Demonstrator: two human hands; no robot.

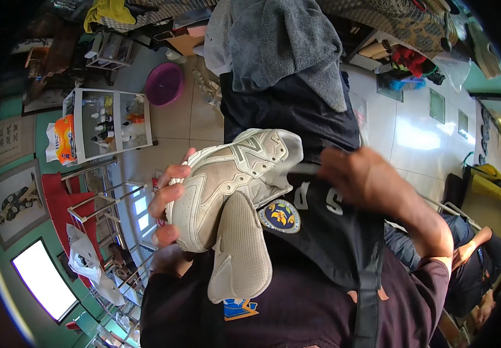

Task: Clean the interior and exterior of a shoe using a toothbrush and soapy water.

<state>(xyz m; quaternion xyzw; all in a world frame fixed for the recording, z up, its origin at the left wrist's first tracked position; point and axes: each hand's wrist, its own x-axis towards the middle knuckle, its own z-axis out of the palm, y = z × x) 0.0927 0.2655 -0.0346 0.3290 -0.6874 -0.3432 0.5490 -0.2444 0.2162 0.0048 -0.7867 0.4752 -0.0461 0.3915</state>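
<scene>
A beige and off-white sneaker (215,187) with no laces in its eyelets rests in my left hand (170,200), whose fingers wrap around the sole side. The shoe's tongue (244,248) is folded out and hangs down towards my chest. My right hand (348,174) is motion-blurred just right of the shoe's heel opening and toe, over the black apron (320,235). Something pale and blurred shows between the right hand and the shoe; whether the fingers grip it cannot be made out. A grey towel (276,43) lies over dark cloth across my lap.
A white shelf rack (113,150) with small bottles stands at left, near a purple basin (164,85) on the tiled floor. Metal racks stand lower left. Another person (472,261) sits at right. Shelving with shoes and bags stands at the upper right.
</scene>
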